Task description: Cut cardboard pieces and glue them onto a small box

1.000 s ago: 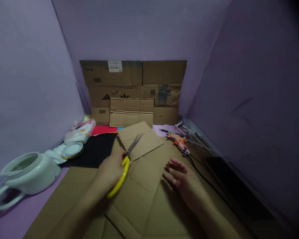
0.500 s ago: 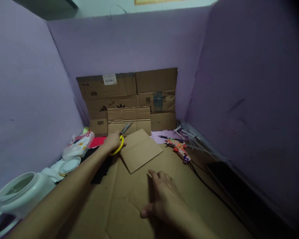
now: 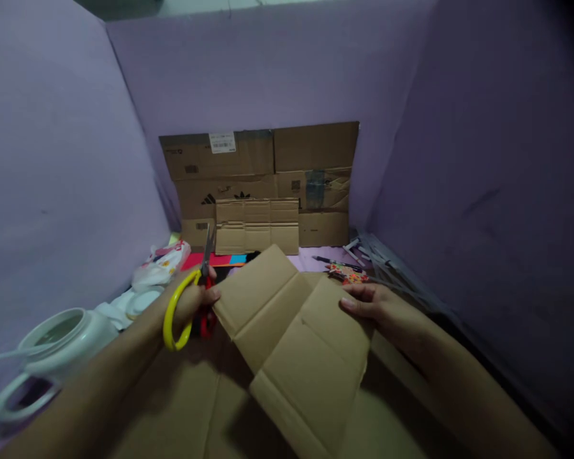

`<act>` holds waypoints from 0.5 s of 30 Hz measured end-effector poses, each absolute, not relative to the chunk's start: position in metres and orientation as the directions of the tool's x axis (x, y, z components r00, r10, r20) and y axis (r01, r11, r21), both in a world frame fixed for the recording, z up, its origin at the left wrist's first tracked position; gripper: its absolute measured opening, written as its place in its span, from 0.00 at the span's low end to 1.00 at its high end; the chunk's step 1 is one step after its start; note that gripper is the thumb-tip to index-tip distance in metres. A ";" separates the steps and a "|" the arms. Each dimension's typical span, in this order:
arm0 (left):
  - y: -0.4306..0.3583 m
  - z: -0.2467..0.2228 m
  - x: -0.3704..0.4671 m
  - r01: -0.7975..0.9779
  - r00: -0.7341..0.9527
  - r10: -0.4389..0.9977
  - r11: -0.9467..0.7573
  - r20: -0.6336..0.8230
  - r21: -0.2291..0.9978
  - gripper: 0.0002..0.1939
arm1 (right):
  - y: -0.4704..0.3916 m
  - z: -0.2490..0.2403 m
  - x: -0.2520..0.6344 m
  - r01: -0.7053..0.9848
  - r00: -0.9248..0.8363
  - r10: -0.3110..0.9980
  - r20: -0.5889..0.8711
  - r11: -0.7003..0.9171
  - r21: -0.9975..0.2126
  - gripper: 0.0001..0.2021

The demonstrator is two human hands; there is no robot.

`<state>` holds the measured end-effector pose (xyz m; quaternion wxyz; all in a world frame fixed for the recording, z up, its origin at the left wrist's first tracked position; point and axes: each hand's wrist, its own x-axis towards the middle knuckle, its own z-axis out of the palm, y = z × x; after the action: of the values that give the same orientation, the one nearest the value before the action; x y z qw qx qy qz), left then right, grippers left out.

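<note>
My left hand (image 3: 196, 298) is closed at the left, with scissors (image 3: 175, 322) hooked on it. Their yellow handle loop hangs around the hand, a red handle part shows beside it, and the blades point up. Its fingertips also pinch the corner of a creased cardboard piece (image 3: 263, 290). My right hand (image 3: 370, 306) grips the top right edge of a second cardboard panel (image 3: 310, 360), thumb in front and fingers behind. The two panels overlap in the middle, tilted; I cannot tell whether they are joined. Both are held above a large cardboard sheet (image 3: 182, 408).
A white teapot (image 3: 71, 344) stands at the left, near a lid (image 3: 143, 301) and a plastic bag (image 3: 160, 264). Flattened cardboard (image 3: 316, 146) leans on the back wall. A pen (image 3: 337, 262), a patterned glue gun (image 3: 349, 274) and clear sticks (image 3: 387, 271) lie at the right.
My right hand has come up from the sheet and taken hold of cardboard. My left hand has drawn nearer with the scissors, now turned blades up, and pinches the cardboard, which has been lifted.
</note>
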<state>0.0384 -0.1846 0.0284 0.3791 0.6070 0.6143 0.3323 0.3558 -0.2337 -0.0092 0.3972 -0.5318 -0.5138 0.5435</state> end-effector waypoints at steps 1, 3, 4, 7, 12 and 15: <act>-0.195 0.020 0.035 0.440 0.015 0.997 0.063 -0.077 0.896 0.13 | -0.229 -0.011 0.352 0.158 -0.116 0.980 -0.160 -0.141 -0.977 0.24; -0.211 0.002 0.030 0.355 -0.011 0.995 0.099 -0.101 0.929 0.16 | -0.221 -0.018 0.340 0.257 -0.103 0.982 -0.160 -0.129 -0.958 0.23; -0.217 -0.005 0.029 0.318 -0.030 0.994 0.109 -0.105 0.942 0.17 | -0.217 -0.023 0.333 0.309 -0.091 0.982 -0.166 -0.131 -0.942 0.22; -0.226 -0.017 0.025 0.237 -0.065 0.991 0.130 -0.118 0.963 0.17 | -0.211 -0.041 0.315 0.510 -0.013 0.990 -0.142 -0.116 -0.852 0.16; -0.234 -0.004 0.023 0.438 -0.007 0.984 0.161 -0.175 0.885 0.11 | -0.224 -0.050 0.292 0.790 0.107 0.994 -0.012 -0.092 -0.606 0.15; -0.238 0.011 0.025 0.772 -0.015 0.995 0.077 -0.104 0.631 0.09 | -0.234 -0.048 0.279 0.872 0.123 0.991 0.058 -0.080 -0.483 0.15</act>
<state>0.0247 -0.2381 0.0110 0.2708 0.6475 0.6821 0.2053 0.2794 -0.2336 -0.0480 0.2055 -0.7207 -0.6462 0.1443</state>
